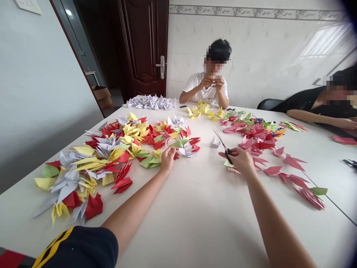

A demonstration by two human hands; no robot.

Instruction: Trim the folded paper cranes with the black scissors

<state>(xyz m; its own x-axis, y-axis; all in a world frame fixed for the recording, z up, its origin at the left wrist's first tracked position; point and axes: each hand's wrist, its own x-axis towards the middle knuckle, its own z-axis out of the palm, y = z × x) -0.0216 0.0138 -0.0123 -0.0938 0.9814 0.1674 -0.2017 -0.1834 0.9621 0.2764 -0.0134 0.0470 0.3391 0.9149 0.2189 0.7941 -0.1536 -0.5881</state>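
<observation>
My right hand is closed round the black handles of a pair of scissors. The slim blades point up and to the left, away from me. A small white folded paper piece sits on the table just left of the blades. My left hand rests at the right edge of a big heap of origami cranes in red, yellow, white and green. Its fingers are curled, and anything inside them is hidden. Beside those fingers lie a green paper crane and a white paper crane.
Pink cranes spread along the right of the white table, near a dark line across its top. White cranes and yellow cranes lie farther back. Two other people sit opposite and at right. Another pair of scissors lies far right.
</observation>
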